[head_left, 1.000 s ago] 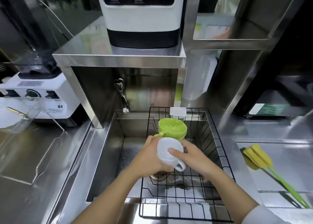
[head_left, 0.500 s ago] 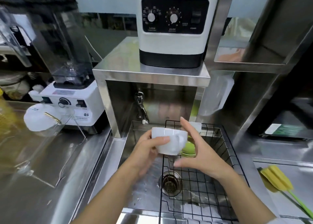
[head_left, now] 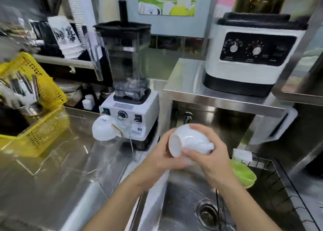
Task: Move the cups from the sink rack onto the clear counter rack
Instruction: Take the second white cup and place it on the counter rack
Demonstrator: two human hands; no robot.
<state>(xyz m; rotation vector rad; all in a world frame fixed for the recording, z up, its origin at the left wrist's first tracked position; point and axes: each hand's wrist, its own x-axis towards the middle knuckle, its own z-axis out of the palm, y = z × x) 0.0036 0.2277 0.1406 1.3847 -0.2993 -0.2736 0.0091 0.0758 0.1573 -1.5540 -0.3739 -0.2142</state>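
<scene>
The white cup [head_left: 190,144] looks like glossy, smooth ceramic. The worktop [head_left: 52,187] and sink [head_left: 183,195] are shiny brushed metal. The yellow basket [head_left: 43,125] is perforated plastic.

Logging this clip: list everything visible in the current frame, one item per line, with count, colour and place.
white cup: 1, white, tilted on its side, held in both hands above the sink edge
white cup with gold handle: 1, white, upside down on the clear counter rack
clear counter rack: 1, transparent, on the left counter
green cups: count unclear, green, in the sink rack at right
sink rack: 1, black wire, over the sink
blender: 1, white base, clear jar, behind the counter rack
white machine: 1, white and black, on the steel shelf
yellow basket: 1, yellow, far left
left hand: 1, on the cup's rim side
right hand: 1, around the cup's body
</scene>
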